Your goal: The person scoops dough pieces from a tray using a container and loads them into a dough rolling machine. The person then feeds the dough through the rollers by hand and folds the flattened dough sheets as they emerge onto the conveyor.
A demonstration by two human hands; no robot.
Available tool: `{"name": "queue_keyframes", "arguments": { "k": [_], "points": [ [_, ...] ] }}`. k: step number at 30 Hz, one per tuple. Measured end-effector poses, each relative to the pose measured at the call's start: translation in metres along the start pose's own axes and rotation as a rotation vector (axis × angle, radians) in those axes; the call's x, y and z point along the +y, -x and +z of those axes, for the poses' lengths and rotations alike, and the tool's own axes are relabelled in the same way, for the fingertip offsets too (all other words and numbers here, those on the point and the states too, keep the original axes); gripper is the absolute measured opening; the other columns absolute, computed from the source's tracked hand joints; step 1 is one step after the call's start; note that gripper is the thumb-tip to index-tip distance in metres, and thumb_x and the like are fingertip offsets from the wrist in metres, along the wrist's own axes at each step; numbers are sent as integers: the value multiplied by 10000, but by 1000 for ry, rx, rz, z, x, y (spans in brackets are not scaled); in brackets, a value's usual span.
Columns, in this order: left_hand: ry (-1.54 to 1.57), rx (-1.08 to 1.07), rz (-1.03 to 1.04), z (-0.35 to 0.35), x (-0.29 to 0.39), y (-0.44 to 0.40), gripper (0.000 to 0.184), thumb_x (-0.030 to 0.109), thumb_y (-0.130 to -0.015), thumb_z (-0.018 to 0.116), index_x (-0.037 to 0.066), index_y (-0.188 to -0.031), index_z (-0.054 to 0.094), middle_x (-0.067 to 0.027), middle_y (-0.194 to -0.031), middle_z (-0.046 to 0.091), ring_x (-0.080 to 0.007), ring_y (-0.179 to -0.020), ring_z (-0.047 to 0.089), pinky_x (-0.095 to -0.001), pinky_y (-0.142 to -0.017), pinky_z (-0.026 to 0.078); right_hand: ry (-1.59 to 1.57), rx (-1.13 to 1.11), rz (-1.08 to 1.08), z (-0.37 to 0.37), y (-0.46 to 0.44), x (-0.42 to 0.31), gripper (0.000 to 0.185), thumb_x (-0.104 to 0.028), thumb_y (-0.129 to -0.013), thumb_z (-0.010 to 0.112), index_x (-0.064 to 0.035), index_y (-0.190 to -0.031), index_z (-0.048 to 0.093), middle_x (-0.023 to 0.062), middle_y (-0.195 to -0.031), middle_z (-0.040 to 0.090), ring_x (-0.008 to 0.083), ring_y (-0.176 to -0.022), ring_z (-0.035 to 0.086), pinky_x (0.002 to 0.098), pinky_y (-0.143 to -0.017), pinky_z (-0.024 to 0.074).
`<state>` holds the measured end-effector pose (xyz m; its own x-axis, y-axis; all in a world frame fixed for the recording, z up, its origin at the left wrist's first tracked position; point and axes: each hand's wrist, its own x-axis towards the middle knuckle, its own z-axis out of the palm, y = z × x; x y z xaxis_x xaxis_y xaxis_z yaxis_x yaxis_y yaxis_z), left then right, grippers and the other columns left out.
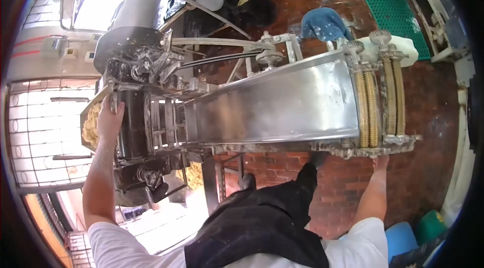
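A long dough-sheeting machine lies across the view, with a bare metal chute [282, 109] in its middle. My left hand [109, 122] is at the left end, wrapped over the edge of the hopper [86, 112], thumb toward the dark roller [132, 122]. Pale, crumbly dough [91, 126] sits in that hopper, behind my hand. At the other end, my right hand [381, 161] reaches the frame under the ridged brass-coloured rollers [366, 109]. The machine's edge hides its fingers. A second pair of rollers [394, 96] stands just to the right.
Belts [222, 42] run along the far side to a pulley [269, 58]. A blue cloth-like cover [325, 23] stands behind the chute. A green mat [393, 16] lies on the red brick floor [333, 187]. Blue [401, 238] and green tubs [430, 225] are at lower right.
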<state>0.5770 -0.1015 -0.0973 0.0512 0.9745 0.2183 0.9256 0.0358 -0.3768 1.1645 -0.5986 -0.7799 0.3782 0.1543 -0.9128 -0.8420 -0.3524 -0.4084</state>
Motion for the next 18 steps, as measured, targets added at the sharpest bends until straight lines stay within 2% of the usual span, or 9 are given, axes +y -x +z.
{"name": "queue_keyframes", "arguments": {
  "k": [2,4,8,10,12,13,16,17,18],
  "points": [
    [5,25,23,16,-19,-8,647,428,-878,621,33,-1360,447,-186,-948,681,-322,-838,675,-429,-761,503,266,87,-114,19,42,-23,311,-399,-961,476,-167,-1147,565,-12,-667,541,109,-384,367,297,-348,209],
    [119,166,212,36,-46,-15,649,427,-872,634,31,-1352,450,-173,-892,678,-307,-753,665,-429,-718,501,298,108,-74,34,73,-46,281,-375,-947,506,-167,-1126,565,-30,-648,527,102,-391,374,281,-355,203],
    [63,95,118,18,-23,-6,629,418,-870,645,38,-1338,466,-163,-926,677,-295,-748,647,-411,-701,496,249,30,-110,20,52,-35,223,-343,-921,538,-180,-1071,563,-63,-663,544,91,-412,392,242,-373,193],
    [78,71,96,8,-10,-3,616,423,-872,643,40,-1326,478,-166,-959,680,-300,-805,661,-408,-728,498,326,5,-105,-12,10,-11,346,-410,-933,468,-195,-1189,559,-21,-765,630,102,-483,445,262,-373,221],
    [80,101,113,7,-9,-1,614,436,-873,641,38,-1315,489,-172,-989,683,-317,-873,667,-403,-762,503,-79,-24,199,-21,-4,-5,500,-470,-963,401,-156,-1338,508,50,-1006,682,168,-683,583,334,-440,388],
    [75,109,99,9,-12,-2,607,436,-876,640,39,-1310,494,-184,-1032,677,-338,-941,659,-406,-810,500,-65,-31,178,-11,2,-2,500,-470,-963,401,-156,-1338,508,50,-1006,682,168,-683,583,334,-440,388],
    [320,132,68,13,-23,-1,596,432,-871,652,29,-1288,514,-187,-1029,674,-358,-938,648,-418,-823,500,4,96,-220,49,46,29,703,-574,-993,266,-39,-1419,428,104,-1458,432,304,-1207,516,453,-1007,404],
    [375,110,-34,-8,-4,12,549,378,-847,688,33,-1252,553,-184,-1077,656,-359,-1013,617,-416,-882,480,-132,-79,-15,40,23,51,699,-573,-990,270,-68,-1464,363,120,-1523,330,292,-1349,370,397,-1106,292],
    [400,138,-53,-14,-8,21,549,378,-847,688,33,-1252,553,-184,-1077,656,-359,-1013,617,-416,-882,480,-283,-207,25,71,90,47,662,-530,-996,320,-101,-1499,292,128,-1539,298,273,-1413,265,358,-1130,235]
  ]
}}
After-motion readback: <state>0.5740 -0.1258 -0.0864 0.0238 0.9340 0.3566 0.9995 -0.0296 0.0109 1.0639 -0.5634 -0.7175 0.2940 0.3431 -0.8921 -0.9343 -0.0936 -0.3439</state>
